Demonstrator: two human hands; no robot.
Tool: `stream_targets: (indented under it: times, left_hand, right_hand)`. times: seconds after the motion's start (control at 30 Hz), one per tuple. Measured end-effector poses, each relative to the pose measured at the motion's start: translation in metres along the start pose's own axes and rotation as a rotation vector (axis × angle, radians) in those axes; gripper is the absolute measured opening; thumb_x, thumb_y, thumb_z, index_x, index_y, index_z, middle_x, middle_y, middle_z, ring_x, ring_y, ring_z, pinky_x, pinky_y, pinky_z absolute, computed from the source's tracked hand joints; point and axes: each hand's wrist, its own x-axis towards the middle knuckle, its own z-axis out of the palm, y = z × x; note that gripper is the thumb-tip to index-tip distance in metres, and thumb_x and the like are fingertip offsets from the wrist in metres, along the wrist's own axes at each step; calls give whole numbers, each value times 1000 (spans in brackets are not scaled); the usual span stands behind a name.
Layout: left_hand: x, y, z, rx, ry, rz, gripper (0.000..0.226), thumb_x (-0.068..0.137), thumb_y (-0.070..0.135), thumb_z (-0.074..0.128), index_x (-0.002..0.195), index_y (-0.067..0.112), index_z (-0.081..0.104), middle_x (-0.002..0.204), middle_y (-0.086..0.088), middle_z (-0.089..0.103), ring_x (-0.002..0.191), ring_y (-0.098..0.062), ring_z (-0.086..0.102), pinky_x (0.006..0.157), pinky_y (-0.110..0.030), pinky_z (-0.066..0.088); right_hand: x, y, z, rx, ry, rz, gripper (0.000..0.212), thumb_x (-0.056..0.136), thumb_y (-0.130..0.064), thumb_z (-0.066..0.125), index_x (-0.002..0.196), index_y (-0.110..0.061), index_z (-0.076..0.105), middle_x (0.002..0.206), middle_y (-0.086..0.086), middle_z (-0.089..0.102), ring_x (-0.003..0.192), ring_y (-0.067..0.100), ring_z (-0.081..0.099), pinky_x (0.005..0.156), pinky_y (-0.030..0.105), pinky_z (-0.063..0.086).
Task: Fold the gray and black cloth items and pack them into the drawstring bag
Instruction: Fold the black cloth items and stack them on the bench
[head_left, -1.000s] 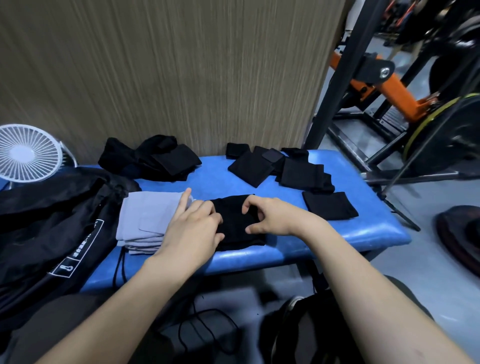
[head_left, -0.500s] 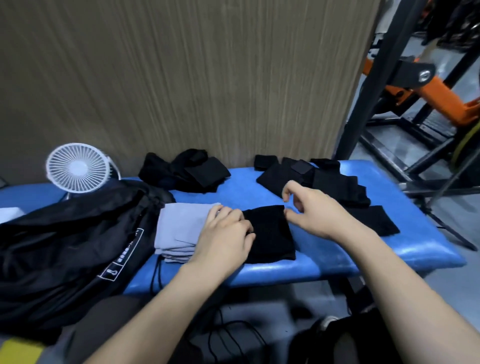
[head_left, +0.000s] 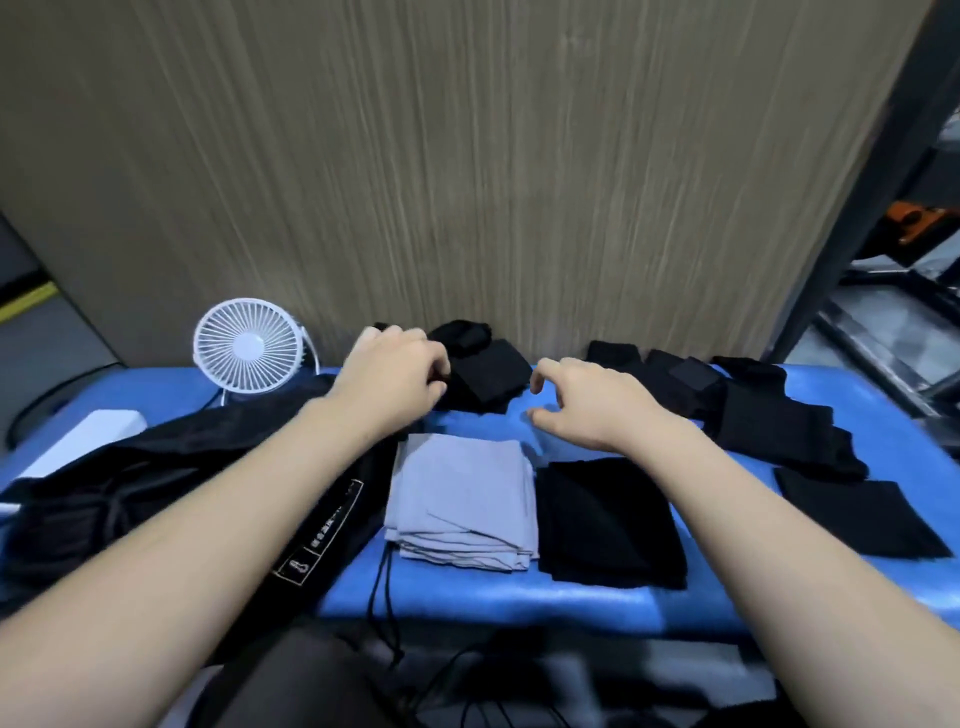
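A stack of folded gray cloths (head_left: 462, 499) lies on the blue bench (head_left: 467, 597), with a folded black cloth (head_left: 608, 519) right beside it. At the back against the wall is a heap of unfolded black cloths (head_left: 483, 371). My left hand (head_left: 392, 376) rests on that heap, its fingers curled into the fabric. My right hand (head_left: 582, 402) hovers just right of the heap, fingers loosely curved, holding nothing. The black drawstring bag (head_left: 156, 493) lies at the left, its cords hanging over the bench edge.
More flat black cloths (head_left: 779, 431) spread over the right part of the bench. A small white fan (head_left: 247, 345) stands at the back left, a white box (head_left: 88, 434) beside it. A wood-grain wall rises behind; a dark metal frame stands at the right.
Both hands left the folded black cloth at the front and reached back to the black heap by the wall. The camera view swung left and up.
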Motion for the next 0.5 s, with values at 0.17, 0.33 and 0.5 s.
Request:
stream_targets:
  times: [0.17,0.33,0.5]
  left_hand:
    - [23,-63,11,26,-129,-157,43,83,47,67,121,30,57,122,-2,53,117,-25,52,100,-39,34]
    - [32,-85,32,95,-177,-188,68,76,62,67,132,30,47,126,-6,53,120,-28,52,101,-41,35]
    - [41,-97,51,-131,-227,-260,83,68,63,74,132,25,39,130,-5,58,121,-28,55,100,-43,38]
  right_hand:
    - [55,-44,8,-108,-34,-121,31,88,-47,53,112,-27,51,104,-2,51,101,28,59,75,35,36]
    - [100,-81,24,-184,-30,-192,38,89,-46,52,120,-24,50,114,3,55,101,30,60,73,36,38]
    - [128,-96,42,-166,19,-182,45,89,-51,58,121,-19,51,116,5,56,105,30,61,74,38,40]
